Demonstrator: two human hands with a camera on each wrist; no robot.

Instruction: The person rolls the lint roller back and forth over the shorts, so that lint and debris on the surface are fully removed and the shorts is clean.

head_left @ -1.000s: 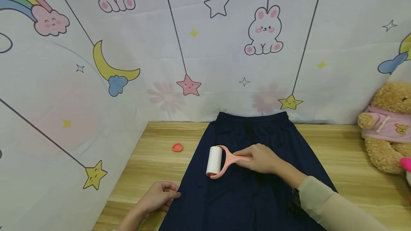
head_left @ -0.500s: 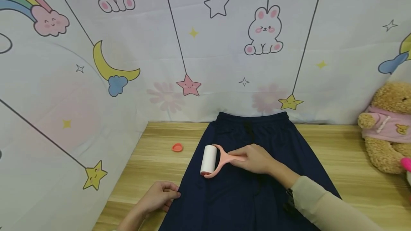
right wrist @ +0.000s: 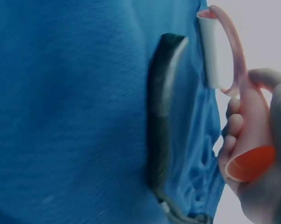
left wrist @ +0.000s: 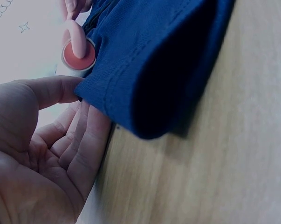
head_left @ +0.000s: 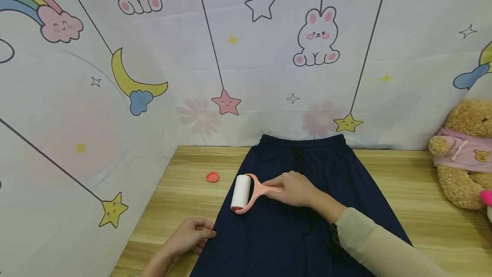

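Observation:
Navy drawstring shorts (head_left: pixel 276 238) lie spread on the wooden table, waistband towards the back wall. My right hand (head_left: pixel 293 189) grips the pink handle of a lint roller (head_left: pixel 240 192); its white roll rests on the shorts near their left edge. The right wrist view shows my fingers wrapped round the handle (right wrist: pixel 254 116), whose end is open and orange inside. At the lower left my left hand (head_left: pixel 192 234) pinches the side edge of the shorts between thumb and fingers. In the left wrist view a leg opening (left wrist: pixel 163 88) gapes beside that hand (left wrist: pixel 47 140).
A small red cap (head_left: pixel 212 177) lies on the table (head_left: pixel 165 200) left of the shorts. At the right sits a teddy bear (head_left: pixel 467 153) in a pink hoodie, with a bright pink thing (head_left: pixel 486 196) partly out of frame. A printed cloth backdrop (head_left: pixel 265 63) rises behind.
My right hand has moved the lint roller leftwards across the shorts, towards their left edge. My left hand has stayed in place.

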